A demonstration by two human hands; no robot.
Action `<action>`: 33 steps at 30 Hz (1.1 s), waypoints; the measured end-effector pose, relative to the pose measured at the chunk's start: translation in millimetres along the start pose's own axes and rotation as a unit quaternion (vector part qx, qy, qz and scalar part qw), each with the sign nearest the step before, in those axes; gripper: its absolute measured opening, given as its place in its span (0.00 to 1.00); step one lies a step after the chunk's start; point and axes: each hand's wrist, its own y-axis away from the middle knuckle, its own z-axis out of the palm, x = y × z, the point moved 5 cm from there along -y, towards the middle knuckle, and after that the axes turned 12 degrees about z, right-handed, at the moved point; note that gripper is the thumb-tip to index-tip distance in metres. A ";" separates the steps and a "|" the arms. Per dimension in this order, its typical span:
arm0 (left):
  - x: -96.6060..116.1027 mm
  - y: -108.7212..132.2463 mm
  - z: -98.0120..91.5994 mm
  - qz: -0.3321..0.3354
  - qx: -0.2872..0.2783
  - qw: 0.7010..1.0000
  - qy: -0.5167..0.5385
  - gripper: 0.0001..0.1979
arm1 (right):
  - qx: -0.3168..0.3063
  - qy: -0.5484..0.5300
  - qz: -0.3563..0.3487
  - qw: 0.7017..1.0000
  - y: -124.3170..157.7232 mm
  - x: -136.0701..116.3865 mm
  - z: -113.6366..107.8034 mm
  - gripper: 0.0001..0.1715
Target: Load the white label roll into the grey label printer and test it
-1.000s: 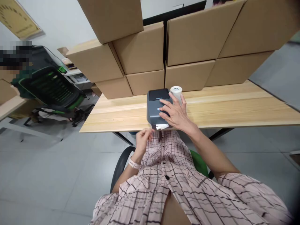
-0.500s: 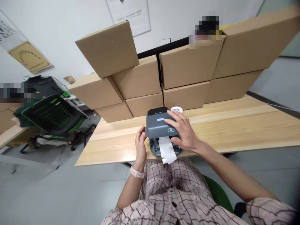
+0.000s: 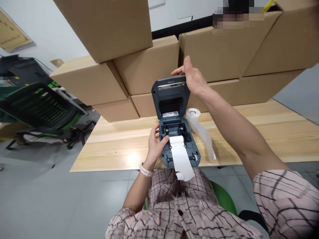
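Observation:
A dark grey label printer (image 3: 164, 161) stands near the table's front edge with its lid (image 3: 156, 96) tilted up and back. Inside sits a small white paper roll (image 3: 176, 139); its strip (image 3: 183, 162) runs forward past the printer's front and curls at the end. My left hand (image 3: 156, 142) grips the left side of the printer body, thumb over the rim close to the roll. At the lid's upper right edge, my right hand (image 3: 195, 78) has hold of it, fingers partly hidden behind. Right of the printer is a second white roll (image 3: 193, 113) with an unwound strip (image 3: 206, 139).
Cardboard boxes (image 3: 147, 73) are stacked along the back of the wooden table (image 3: 112, 149), close behind the raised lid. Another person's head (image 3: 234, 13) shows above them, blurred out. An office chair (image 3: 45, 106) stands off to the left.
The printer lid has swung up and back, with my right hand moving from its top to its upper edge. The inside now shows. My left thumb has come over the printer's rim.

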 end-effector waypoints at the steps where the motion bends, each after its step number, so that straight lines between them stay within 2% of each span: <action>1: 0.5 -1.6 -0.2 0.007 -0.004 1.000 -0.014 0.33 | -0.016 -0.007 0.003 1.000 -9.5 4.8 0.7 0.57; 3: 0.3 -3.3 -1.4 0.017 -0.003 0.999 -0.029 0.32 | -0.032 -0.004 0.009 0.999 -18.5 8.5 -0.7 0.57; 5: -0.9 -3.1 -2.2 0.019 0.004 1.000 -0.023 0.31 | 0.008 0.028 -0.003 1.000 -8.4 1.3 -8.7 0.51; 8: -1.4 -2.2 -2.0 0.021 0.007 0.999 -0.026 0.29 | 0.150 0.084 -0.107 0.979 46.5 -24.6 -25.8 0.37; 9: -0.8 -2.3 -1.8 0.027 0.006 0.999 -0.037 0.29 | 0.168 0.092 -0.143 0.971 70.2 -30.8 -26.9 0.35; 10: 0.1 -2.6 -1.6 0.034 0.005 0.998 -0.052 0.29 | 0.136 0.109 -0.161 0.971 91.6 -32.7 -22.3 0.35; 12: 1.6 -3.6 -1.5 0.048 0.002 0.996 -0.080 0.28 | -0.013 0.172 -0.152 0.973 126.6 -23.4 -1.3 0.31; 14: 2.2 -4.5 -1.8 0.052 0.000 0.994 -0.095 0.28 | -0.165 0.244 -0.118 0.948 151.9 -2.1 23.3 0.26; 15: 2.5 -4.9 -2.1 0.051 -0.003 0.994 -0.101 0.27 | -0.219 0.270 -0.106 0.932 160.1 8.9 33.8 0.24; 17: 4.5 -5.8 -2.4 0.056 -0.016 0.992 -0.115 0.27 | -0.303 0.296 -0.104 0.900 169.1 26.1 53.0 0.25; 19: 8.6 -6.9 -2.6 0.071 -0.037 0.989 -0.127 0.31 | -0.369 0.302 -0.109 0.872 170.7 35.4 68.2 0.25; 22: 14.9 -8.9 -4.5 0.090 -0.058 0.987 -0.116 0.42 | -0.424 0.276 -0.095 0.857 163.5 34.4 75.1 0.21; 25: 17.2 -10.0 -6.9 0.079 -0.067 0.991 -0.090 0.44 | -0.471 0.171 -0.053 0.864 156.9 23.9 54.1 0.23; 27: 16.9 -9.6 -7.0 0.064 -0.069 0.992 -0.080 0.43 | -0.484 0.076 -0.014 0.872 160.6 21.3 22.2 0.29; 28: 16.8 -9.2 -6.7 0.058 -0.066 0.993 -0.076 0.42 | -0.469 0.029 0.005 0.883 165.2 23.2 1.5 0.33; 30: 16.8 -8.2 -6.1 0.050 -0.053 0.995 -0.068 0.41 | -0.376 -0.060 0.025 0.924 178.8 32.9 -46.5 0.40; 31: 16.8 -7.6 -5.7 0.048 -0.044 0.996 -0.065 0.40 | -0.311 -0.103 0.016 0.945 188.2 39.3 -71.3 0.38; 33: 16.8 -6.6 -4.5 0.043 -0.029 0.997 -0.063 0.39 | -0.216 -0.159 -0.010 0.963 211.0 53.9 -109.9 0.25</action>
